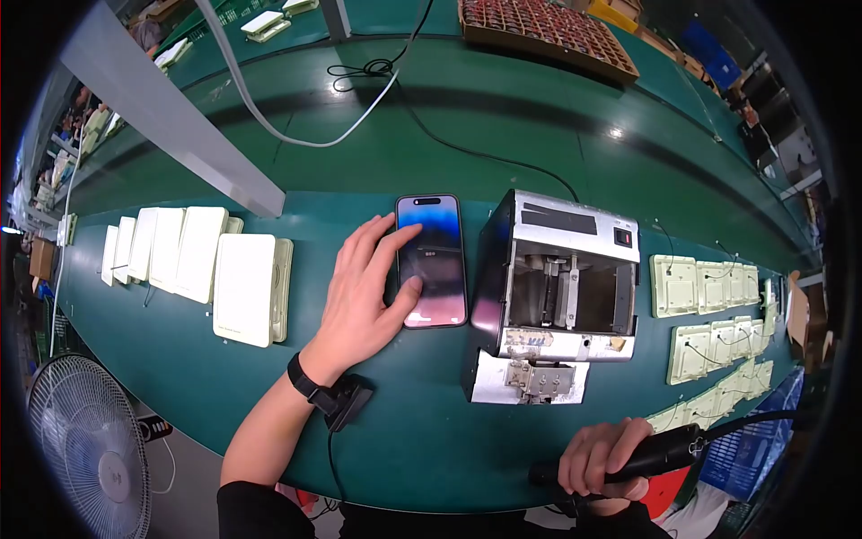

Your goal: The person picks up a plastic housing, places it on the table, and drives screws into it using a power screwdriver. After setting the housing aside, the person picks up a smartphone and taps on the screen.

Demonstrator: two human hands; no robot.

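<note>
My left hand [366,289] rests flat on the green table [431,144], fingers spread, with its thumb and fingertips touching the lit screen of a dark smartphone [438,269] that lies face up. A black band with a small device sits on that wrist. To the right of the phone stands a small metal machine [557,287] with an open front and a metal plate below it. At the near table edge my right hand [603,458] is closed around a black, handle-shaped power tool [660,451] with a black cable leading off right.
Cream plastic plates [244,287] lie in an overlapping row at left. More cream parts with wires [714,310] lie in rows at right. A tray of small brown parts [548,31] sits far back. A grey beam [171,117], cables, a fan [90,449] and a blue crate [763,440] surround the area.
</note>
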